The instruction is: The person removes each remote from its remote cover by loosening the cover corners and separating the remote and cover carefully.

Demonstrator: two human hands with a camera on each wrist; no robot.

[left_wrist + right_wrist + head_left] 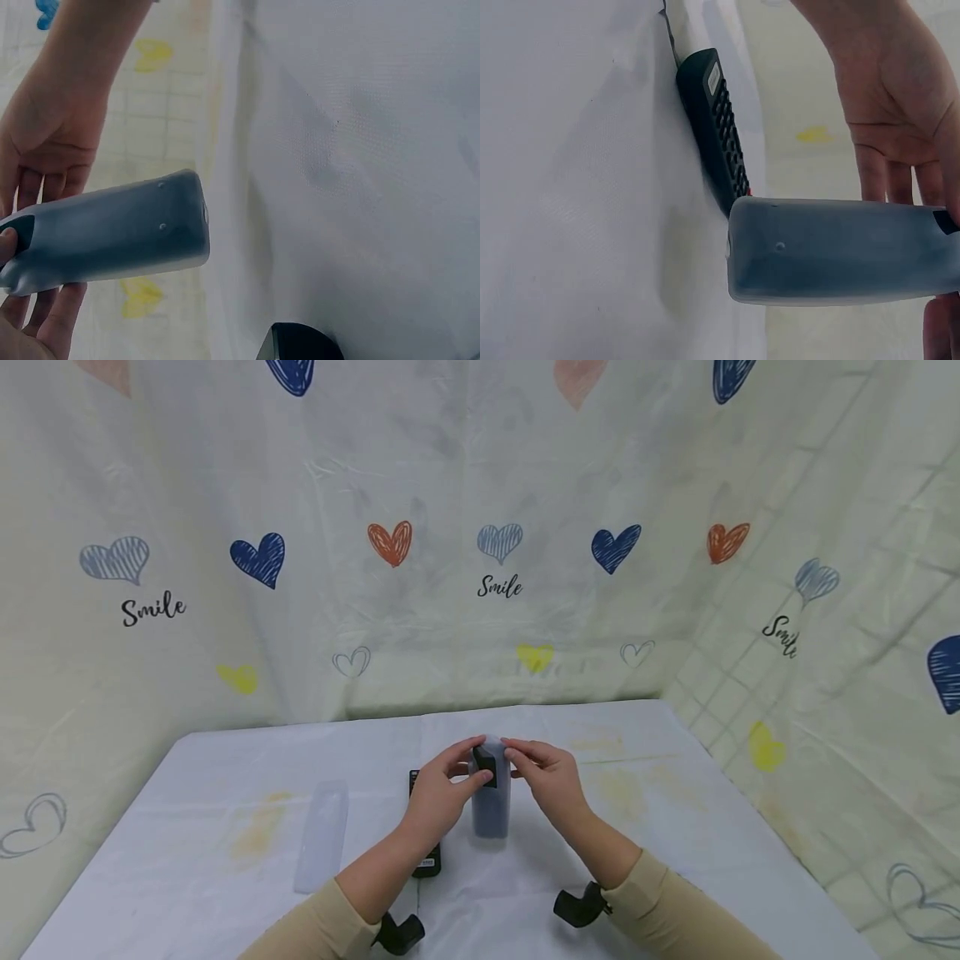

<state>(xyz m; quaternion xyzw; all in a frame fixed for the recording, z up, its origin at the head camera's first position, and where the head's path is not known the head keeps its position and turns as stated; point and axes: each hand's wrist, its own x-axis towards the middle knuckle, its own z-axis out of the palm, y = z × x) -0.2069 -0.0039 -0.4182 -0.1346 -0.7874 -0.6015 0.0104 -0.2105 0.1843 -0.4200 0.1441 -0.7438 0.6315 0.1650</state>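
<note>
A translucent grey-blue sleeve (491, 814) stands upright over the white table in the head view, with something dark inside it. Near its top, a black part (486, 768) shows uncovered. My left hand (435, 789) grips the sleeve's left side, its thumb on the black part. Across from it, my right hand (551, 772) pinches the top right edge between thumb and fingers. Both wrist views show the sleeve's rounded lower end (180, 225) pointing toward the table. Partly hidden behind my left hand and forearm lies a black remote control (712, 124) with rows of buttons.
A clear, flat, long sleeve (322, 835) lies on the white-covered table (187, 827), left of the remote. Behind the table hangs a pale curtain (435, 618) printed with hearts. Black camera mounts (581, 906) stick out beneath both wrists.
</note>
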